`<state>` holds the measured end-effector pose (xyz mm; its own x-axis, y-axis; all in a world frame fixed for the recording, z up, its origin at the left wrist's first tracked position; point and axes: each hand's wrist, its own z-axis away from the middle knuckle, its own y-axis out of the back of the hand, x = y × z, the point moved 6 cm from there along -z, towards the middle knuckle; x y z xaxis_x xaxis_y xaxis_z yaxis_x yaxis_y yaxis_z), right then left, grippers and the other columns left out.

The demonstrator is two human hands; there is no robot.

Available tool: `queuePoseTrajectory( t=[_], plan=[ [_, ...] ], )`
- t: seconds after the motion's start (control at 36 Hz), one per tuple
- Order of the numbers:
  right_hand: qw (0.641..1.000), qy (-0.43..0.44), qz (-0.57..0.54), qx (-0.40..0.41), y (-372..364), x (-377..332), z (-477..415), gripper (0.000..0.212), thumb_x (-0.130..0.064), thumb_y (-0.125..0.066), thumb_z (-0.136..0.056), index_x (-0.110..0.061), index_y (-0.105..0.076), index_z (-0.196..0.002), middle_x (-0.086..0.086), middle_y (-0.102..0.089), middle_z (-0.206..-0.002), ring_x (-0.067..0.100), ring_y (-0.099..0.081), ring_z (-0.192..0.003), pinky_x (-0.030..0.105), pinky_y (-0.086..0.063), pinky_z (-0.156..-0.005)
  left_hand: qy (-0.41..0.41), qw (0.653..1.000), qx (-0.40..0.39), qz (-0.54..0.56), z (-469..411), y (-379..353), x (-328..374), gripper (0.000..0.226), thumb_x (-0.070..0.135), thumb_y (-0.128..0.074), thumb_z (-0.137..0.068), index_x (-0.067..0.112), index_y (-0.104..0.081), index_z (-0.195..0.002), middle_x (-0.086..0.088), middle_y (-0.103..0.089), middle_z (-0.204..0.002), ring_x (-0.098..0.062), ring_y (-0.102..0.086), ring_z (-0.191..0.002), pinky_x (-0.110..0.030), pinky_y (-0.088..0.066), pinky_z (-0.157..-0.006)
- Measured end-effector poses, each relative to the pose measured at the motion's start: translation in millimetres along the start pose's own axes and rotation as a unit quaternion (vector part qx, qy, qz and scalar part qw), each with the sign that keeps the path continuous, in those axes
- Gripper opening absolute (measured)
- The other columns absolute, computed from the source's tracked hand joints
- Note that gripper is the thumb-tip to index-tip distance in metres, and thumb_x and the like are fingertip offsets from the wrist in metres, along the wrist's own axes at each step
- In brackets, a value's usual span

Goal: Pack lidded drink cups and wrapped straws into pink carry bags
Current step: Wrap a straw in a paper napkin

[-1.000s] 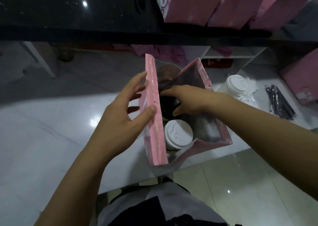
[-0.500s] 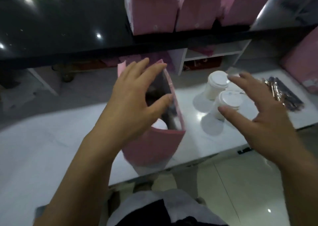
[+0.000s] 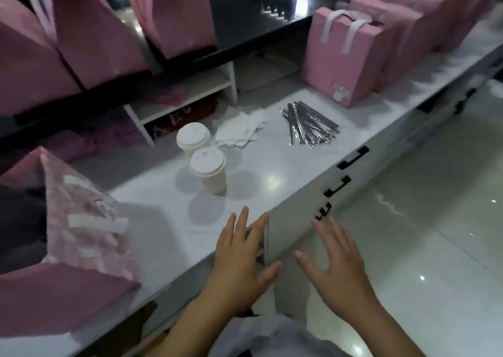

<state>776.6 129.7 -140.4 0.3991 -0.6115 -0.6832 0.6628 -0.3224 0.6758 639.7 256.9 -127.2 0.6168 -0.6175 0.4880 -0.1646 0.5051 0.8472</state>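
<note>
Left hand (image 3: 239,258) at 6 o'clock, fingers straight and spread, nothing in it, hovering at the front edge of the white surface (image 3: 285,166); contact with it unclear. Right hand (image 3: 334,264) just at its 3 o'clock, also flat and spread, empty, off the edge in front of the drawer fronts. Hands apart, not touching.

Two lidded cups upright near centre: near cup (image 3: 208,170), far cup (image 3: 193,139) at its 11 o'clock, just beside it, possibly touching. Both at 12 o'clock of the left hand, well apart from it.

Wrapped straws (image 3: 307,125), silvery pile, lying flat at 2 o'clock of the cups. White napkins (image 3: 239,128) between far cup and straws.

Open pink bag (image 3: 68,288) at 8 o'clock on the surface, mouth up, inside too dark to read. Closed pink bags (image 3: 343,57) in a row at 1–2 o'clock, white handles up. More pink bags (image 3: 95,43) on the dark upper shelf at 10–11 o'clock. Black drawer handles (image 3: 352,158) at 3 o'clock.
</note>
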Motion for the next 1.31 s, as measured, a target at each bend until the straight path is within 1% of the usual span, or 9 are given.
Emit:
queuePoseTrajectory(
  t=[0.19, 0.42, 0.56, 0.64, 0.81, 0.92, 1.06, 1.19, 1.31],
  plan=[
    [0.999, 0.004, -0.028, 0.026, 35, 33, -25, 0.072, -0.067, -0.049, -0.086, -0.045, -0.026, -0.150, -0.016, -0.003, -0.164, 0.007, 0.003, -0.151, 0.045, -0.014, -0.122, 0.014, 0.999, -0.028, -0.012, -61, -1, 21, 0.086, 0.053, -0.060, -0.090, 0.046, -0.003, -0.154, 0.007, 0.011, -0.166, -0.017, 0.011, -0.152, -0.037, -0.002, -0.122],
    [0.997, -0.054, -0.052, 0.021, 73, 76, -68, 0.064, -0.054, -0.059, -0.089, -0.055, -0.026, -0.144, -0.015, -0.009, -0.163, 0.008, -0.005, -0.150, 0.041, -0.017, -0.122, 0.045, 0.996, -0.071, 0.004, -168, -18, 29, 0.081, 0.049, -0.061, -0.090, 0.041, -0.013, -0.155, 0.002, -0.005, -0.167, -0.020, -0.001, -0.153, -0.041, -0.011, -0.122],
    [0.994, -0.096, -0.044, 0.024, 107, 104, -120, 0.064, -0.053, -0.063, -0.085, -0.055, -0.031, -0.141, -0.016, -0.013, -0.162, 0.008, -0.012, -0.149, 0.038, -0.020, -0.120, 0.081, 0.994, -0.070, 0.002, -269, -23, 27, 0.082, 0.050, -0.062, -0.089, 0.032, -0.019, -0.156, -0.004, -0.017, -0.165, -0.025, -0.012, -0.151, -0.043, -0.017, -0.120],
    [0.994, -0.107, -0.037, 0.001, 133, 112, -157, 0.061, -0.049, -0.066, -0.085, -0.058, -0.033, -0.136, -0.019, -0.015, -0.161, 0.009, -0.017, -0.148, 0.039, -0.023, -0.119, 0.111, 0.993, -0.039, 0.026, -321, -12, 21, 0.078, 0.046, -0.064, -0.089, 0.029, -0.025, -0.155, -0.006, -0.024, -0.163, -0.028, -0.020, -0.149, -0.044, -0.022, -0.118],
    [0.996, -0.080, 0.026, -0.032, 178, 107, -251, 0.055, -0.047, -0.065, -0.087, -0.046, -0.044, -0.139, -0.014, -0.029, -0.157, 0.010, -0.027, -0.145, 0.041, -0.035, -0.112, 0.171, 0.980, 0.065, 0.072, -380, 13, -10, 0.064, 0.033, -0.065, -0.089, 0.020, -0.041, -0.147, -0.008, -0.043, -0.152, -0.030, -0.036, -0.140, -0.041, -0.029, -0.114],
    [0.997, -0.054, -0.005, -0.049, 187, 88, -309, 0.046, -0.038, -0.065, -0.091, -0.047, -0.047, -0.133, -0.016, -0.040, -0.146, 0.009, -0.036, -0.137, 0.033, -0.037, -0.104, 0.182, 0.972, 0.088, 0.116, -405, 7, -11, 0.057, 0.032, -0.065, -0.089, 0.020, -0.049, -0.142, -0.007, -0.053, -0.142, -0.027, -0.048, -0.130, -0.039, -0.038, -0.107],
    [0.996, -0.018, -0.004, -0.092, 171, 58, -352, 0.045, -0.040, -0.064, -0.091, -0.042, -0.052, -0.134, -0.014, -0.039, -0.151, 0.007, -0.036, -0.138, 0.032, -0.034, -0.108, 0.162, 0.978, 0.075, 0.111, -424, -11, 18, 0.061, 0.042, -0.066, -0.088, 0.028, -0.044, -0.143, -0.003, -0.056, -0.131, -0.025, -0.052, -0.119, -0.040, -0.047, -0.095],
    [0.985, 0.051, 0.024, -0.162, 148, 34, -377, 0.046, -0.038, -0.064, -0.091, -0.036, -0.054, -0.135, -0.018, -0.043, -0.145, 0.001, -0.038, -0.133, 0.038, -0.037, -0.112, 0.188, 0.966, 0.104, 0.144, -428, -21, 28, 0.064, 0.021, -0.064, -0.091, 0.028, -0.035, -0.148, -0.002, -0.053, -0.126, -0.023, -0.052, -0.114, -0.036, -0.047, -0.089],
    [0.971, 0.093, 0.049, -0.216, 135, 19, -400, 0.047, -0.038, -0.064, -0.091, -0.034, -0.053, -0.137, -0.013, -0.042, -0.148, 0.006, -0.038, -0.137, 0.043, -0.037, -0.113, 0.224, 0.948, 0.134, 0.185, -421, -23, 23, 0.063, 0.012, -0.059, -0.091, 0.031, -0.035, -0.146, 0.000, -0.055, -0.113, -0.021, -0.058, -0.094, -0.036, -0.050, -0.076]
  ],
)
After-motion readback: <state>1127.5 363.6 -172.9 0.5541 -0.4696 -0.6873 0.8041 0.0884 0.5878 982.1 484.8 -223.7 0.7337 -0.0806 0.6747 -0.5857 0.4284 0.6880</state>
